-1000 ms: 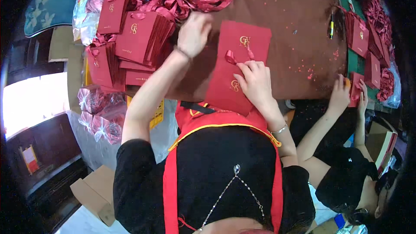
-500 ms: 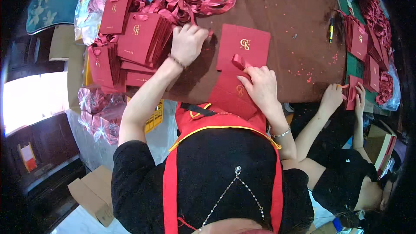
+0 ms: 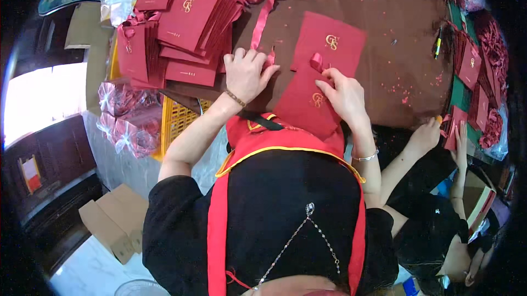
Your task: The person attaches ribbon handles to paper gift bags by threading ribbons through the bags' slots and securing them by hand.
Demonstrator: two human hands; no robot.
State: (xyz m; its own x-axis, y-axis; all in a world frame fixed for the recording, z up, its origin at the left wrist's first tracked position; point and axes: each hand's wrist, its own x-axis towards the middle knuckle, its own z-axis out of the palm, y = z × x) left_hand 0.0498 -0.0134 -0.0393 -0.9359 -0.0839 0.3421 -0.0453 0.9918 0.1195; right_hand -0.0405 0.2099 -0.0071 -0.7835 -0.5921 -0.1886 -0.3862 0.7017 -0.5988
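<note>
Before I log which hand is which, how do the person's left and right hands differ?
The left hand is at a loose red ribbon; the right hand is on a flat red piece with a gold mark. The left wrist wears a brown bracelet, the right a silver bangle. Both hands are bare, backs toward the camera.

Brown cloth (image 3: 409, 38) leaves passage right of the right hand (image 3: 347, 97), while red stacks (image 3: 189, 21) bar the left hand's (image 3: 247, 75) left.
</note>
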